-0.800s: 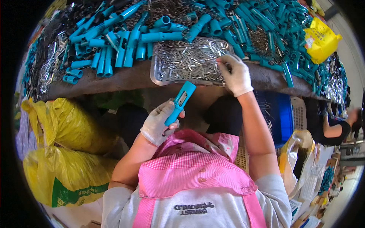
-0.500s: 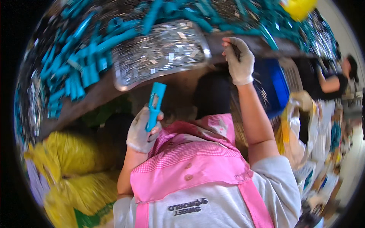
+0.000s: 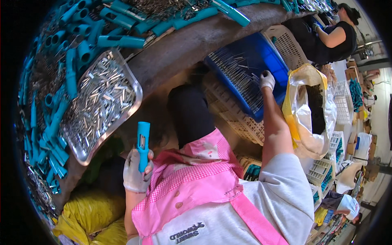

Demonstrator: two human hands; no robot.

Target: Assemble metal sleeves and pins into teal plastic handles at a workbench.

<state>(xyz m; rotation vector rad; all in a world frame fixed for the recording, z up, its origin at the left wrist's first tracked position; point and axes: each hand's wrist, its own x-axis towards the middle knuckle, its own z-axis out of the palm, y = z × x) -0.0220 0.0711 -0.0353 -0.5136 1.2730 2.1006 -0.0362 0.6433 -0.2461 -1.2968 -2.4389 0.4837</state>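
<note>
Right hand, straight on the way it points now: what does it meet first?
Probably the bare inside of the blue bin, ahead of the right hand; the metal rods lie mostly to its left. Depth is unclear, so it might pass above the bin instead.

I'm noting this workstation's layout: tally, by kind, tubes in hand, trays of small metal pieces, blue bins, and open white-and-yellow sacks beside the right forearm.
Teal tube in left hand: 1
Tray of small metal pieces: 1
Blue bin: 1
Open white-and-yellow sack: 1
Total: 4
</note>
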